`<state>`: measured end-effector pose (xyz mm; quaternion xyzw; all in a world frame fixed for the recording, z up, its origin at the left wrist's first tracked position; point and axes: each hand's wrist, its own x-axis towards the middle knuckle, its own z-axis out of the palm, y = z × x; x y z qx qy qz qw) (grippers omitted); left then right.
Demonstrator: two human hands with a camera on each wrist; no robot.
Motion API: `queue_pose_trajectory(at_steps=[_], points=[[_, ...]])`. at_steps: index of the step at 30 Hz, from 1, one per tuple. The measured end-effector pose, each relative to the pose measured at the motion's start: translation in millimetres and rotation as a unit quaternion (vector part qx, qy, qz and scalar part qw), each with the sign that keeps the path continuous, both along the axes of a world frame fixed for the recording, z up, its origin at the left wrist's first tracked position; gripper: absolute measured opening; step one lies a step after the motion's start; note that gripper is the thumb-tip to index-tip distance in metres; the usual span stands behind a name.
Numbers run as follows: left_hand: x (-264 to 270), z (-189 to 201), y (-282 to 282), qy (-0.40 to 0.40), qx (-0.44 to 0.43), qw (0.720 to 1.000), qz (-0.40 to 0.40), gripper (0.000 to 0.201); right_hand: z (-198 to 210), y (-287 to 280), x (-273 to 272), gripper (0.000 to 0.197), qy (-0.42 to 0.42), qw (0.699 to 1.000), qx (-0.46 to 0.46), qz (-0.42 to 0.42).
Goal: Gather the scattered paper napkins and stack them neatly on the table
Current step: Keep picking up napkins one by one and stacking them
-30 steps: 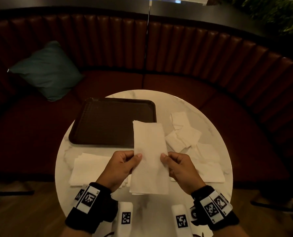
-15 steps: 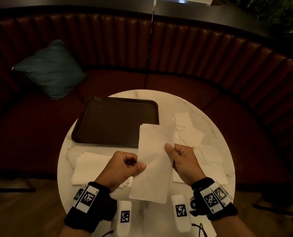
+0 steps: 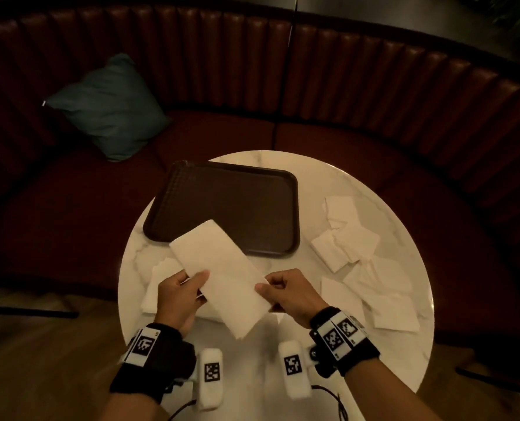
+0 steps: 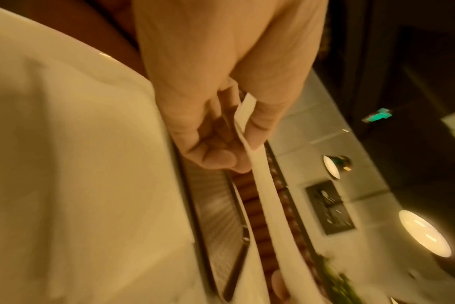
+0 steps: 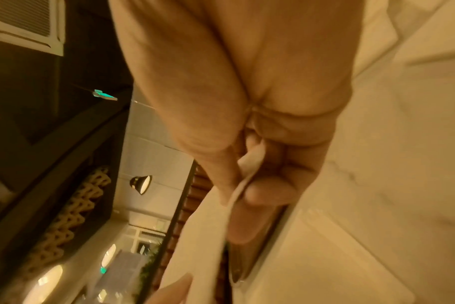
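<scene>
Paper napkin [image 3: 222, 275]: light, limp, tear-prone; left hand [image 3: 178, 294] and right hand [image 3: 287, 291] pinch opposite long edges, grip clamped.

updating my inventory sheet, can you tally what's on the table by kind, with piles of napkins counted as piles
brown tray: 1
napkin held by the left hand and right hand over the table: 1
stacked napkin pile at left: 1
loose scatter of napkins at right: 1 group; single sheets overlap, so I cannot count them
total: 4
</scene>
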<state>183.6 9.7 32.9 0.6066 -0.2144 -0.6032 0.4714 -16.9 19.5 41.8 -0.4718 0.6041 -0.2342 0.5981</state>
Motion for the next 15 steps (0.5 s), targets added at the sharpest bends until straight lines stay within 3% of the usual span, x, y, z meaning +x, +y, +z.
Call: queue_pose_trajectory(at_steps=[3, 5, 8, 10, 12, 15], points=[[29.8, -16.2, -3.2, -0.015, 0.042, 0.998, 0.051, 0.015, -11.9, -17.4, 22.5, 0.017, 0.125, 0.980, -0.055, 0.144], [58.1, -32.4, -7.5, -0.038, 0.081, 0.995, 0.046, 0.019, -18.9, -27.4, 34.8, 0.019, 0.157, 0.969, -0.048, 0.184], [97.3, -56.8, -5.2, -0.074, 0.128, 0.989, -0.002, 0.027, -37.1, -41.2, 42.8, 0.019, 0.186, 0.974, -0.044, 0.120], [112.4, -72.5, -3.3, -0.137, 0.141, 0.979, -0.043, 0.017, -51.5, -44.2, 45.8, 0.014, 0.204, 0.974, -0.045, 0.092], [116.3, -81.5, -7.8, -0.206, 0.140, 0.965, -0.078, 0.010, -63.1, -43.1, 50.2, 0.012, 0.218, 0.973, -0.048, 0.066], [110.6, -90.3, -22.0, -0.307, 0.101, 0.941, -0.104, 0.014, -80.5, -42.9, 55.3, 0.014, 0.257, 0.965, -0.055, 0.016]])
